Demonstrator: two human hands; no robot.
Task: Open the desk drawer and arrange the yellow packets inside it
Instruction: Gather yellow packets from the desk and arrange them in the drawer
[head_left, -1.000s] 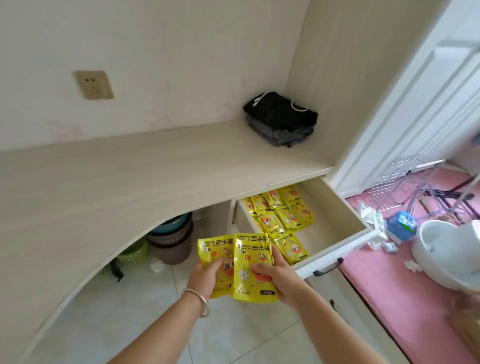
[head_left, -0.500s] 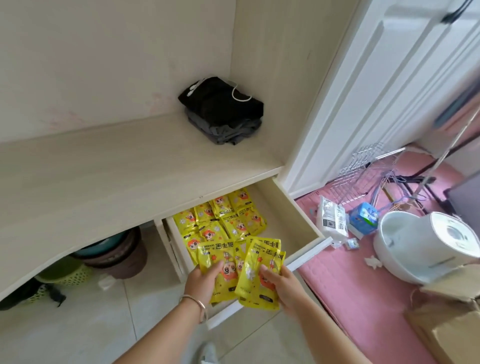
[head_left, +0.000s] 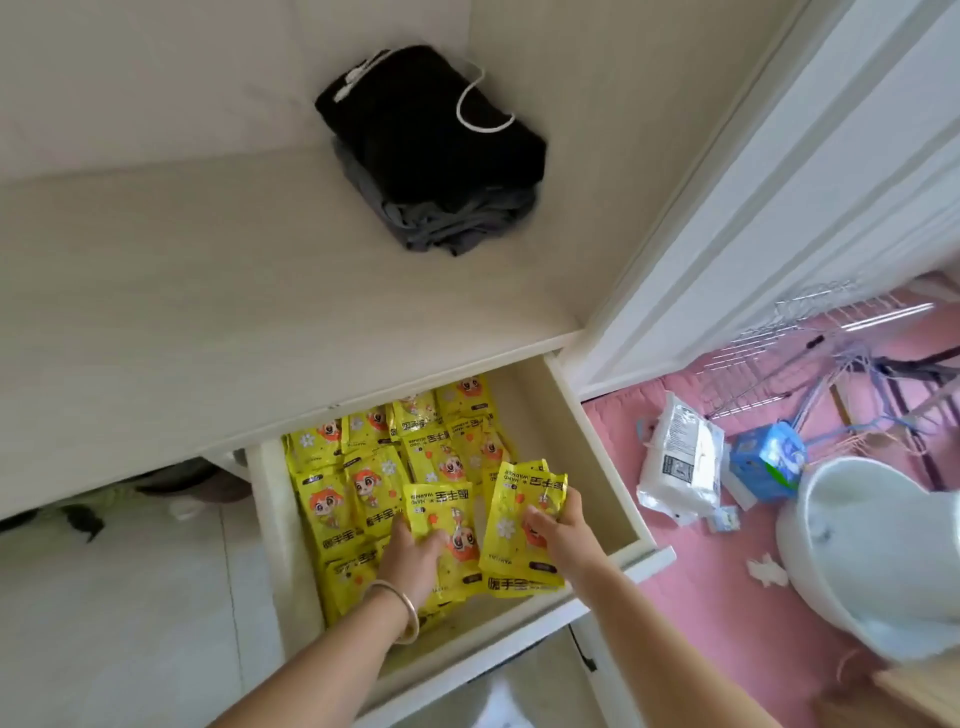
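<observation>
The desk drawer (head_left: 597, 457) stands pulled out under the pale wooden desktop. Several yellow packets (head_left: 374, 467) with a cartoon face lie in rows along its left and back. My left hand (head_left: 410, 558), with a bangle on the wrist, lies on a yellow packet (head_left: 441, 512) near the drawer's front, fingers curled over it. My right hand (head_left: 561, 525) holds a small stack of yellow packets (head_left: 514, 530) over the drawer's front middle, fingers curled round the stack's right edge. The right part of the drawer floor is bare.
A folded black and grey garment (head_left: 436, 150) sits at the desk's back corner. To the right, on a pink mat (head_left: 691, 597), lie a white plastic pack (head_left: 680, 462), a blue box (head_left: 769, 460), a white basin (head_left: 872, 551) and wire racks. A white door (head_left: 779, 197) borders the desk.
Both hands have carried the yellow packets forward and down into the drawer. The view has tilted down and closed in on the drawer. The left hand's packet now lies among the others.
</observation>
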